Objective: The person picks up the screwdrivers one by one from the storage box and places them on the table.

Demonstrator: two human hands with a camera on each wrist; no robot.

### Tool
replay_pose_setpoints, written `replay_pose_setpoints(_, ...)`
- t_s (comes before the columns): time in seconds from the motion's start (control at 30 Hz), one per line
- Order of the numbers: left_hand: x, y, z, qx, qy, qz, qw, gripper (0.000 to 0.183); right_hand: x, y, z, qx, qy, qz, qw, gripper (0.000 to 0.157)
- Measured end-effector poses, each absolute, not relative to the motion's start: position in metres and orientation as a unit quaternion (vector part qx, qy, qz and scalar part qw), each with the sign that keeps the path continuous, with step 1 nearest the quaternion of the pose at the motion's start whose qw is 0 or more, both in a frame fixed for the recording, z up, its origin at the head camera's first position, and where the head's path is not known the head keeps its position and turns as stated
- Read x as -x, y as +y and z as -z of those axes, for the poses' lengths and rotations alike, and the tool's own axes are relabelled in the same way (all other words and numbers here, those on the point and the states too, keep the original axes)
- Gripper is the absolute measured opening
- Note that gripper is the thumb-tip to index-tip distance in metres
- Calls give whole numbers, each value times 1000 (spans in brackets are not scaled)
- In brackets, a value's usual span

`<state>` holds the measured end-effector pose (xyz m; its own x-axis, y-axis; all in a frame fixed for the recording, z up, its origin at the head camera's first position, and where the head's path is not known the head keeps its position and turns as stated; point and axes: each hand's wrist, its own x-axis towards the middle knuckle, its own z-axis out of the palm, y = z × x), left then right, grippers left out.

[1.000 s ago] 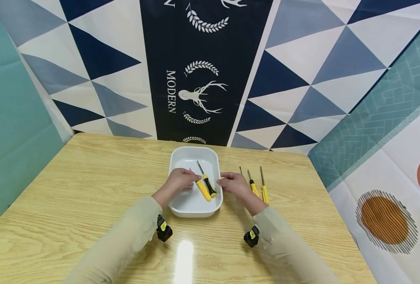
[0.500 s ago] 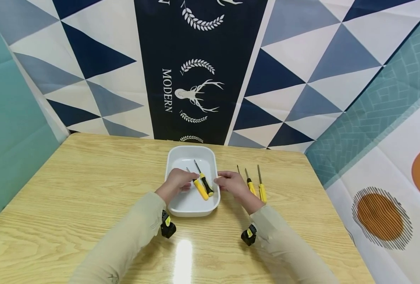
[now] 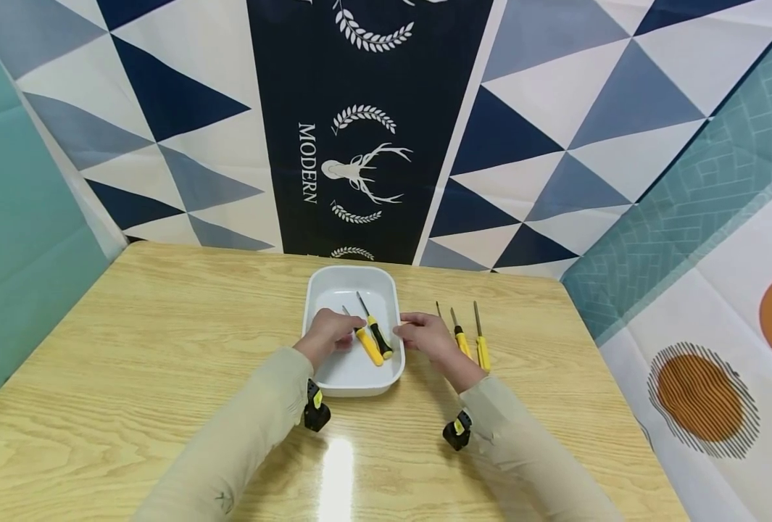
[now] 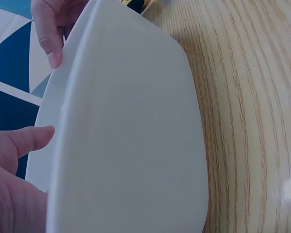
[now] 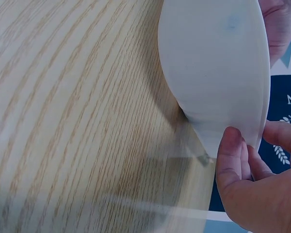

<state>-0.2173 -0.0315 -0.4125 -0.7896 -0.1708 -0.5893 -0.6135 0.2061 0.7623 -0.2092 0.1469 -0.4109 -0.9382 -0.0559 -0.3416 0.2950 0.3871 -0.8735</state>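
Observation:
A white tray [image 3: 353, 380] stands in the middle of the table, with two screwdrivers inside. One screwdriver has a yellow handle [image 3: 369, 347]; the other has a black and yellow handle [image 3: 380, 341]. My left hand [image 3: 325, 333] reaches over the tray's left wall, its fingertips overlapping the yellow screwdriver's shaft. In the left wrist view its thumb [image 4: 34, 137] is extended, and the other fingers are partly hidden behind the tray wall. My right hand [image 3: 428, 337] pinches the tray's right rim; the right wrist view shows fingers [image 5: 230, 155] against the outer wall.
To the right of the tray, several more screwdrivers lie on the wooden table [image 3: 164, 348], among them one with a yellow handle [image 3: 483, 353] and one with a yellow and black handle [image 3: 462, 341]. A patterned cloth wall [image 3: 372, 145] rises behind the table's far edge.
The left forearm and wrist have shifted slightly to the right, while the left fingertips stay over the same screwdriver. The right hand keeps its place at the rim.

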Motion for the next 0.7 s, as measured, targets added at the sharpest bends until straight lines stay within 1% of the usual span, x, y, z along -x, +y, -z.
replay_pose_setpoints(0.33, 221, -26, 415, 265, 758, -565, 189, 36, 210, 147, 410, -68, 818, 548, 160, 42)
replay_pose_setpoints(0.7, 221, -21, 417, 261, 759, -566, 189, 38, 211, 147, 409, -70, 812, 555, 167, 44)
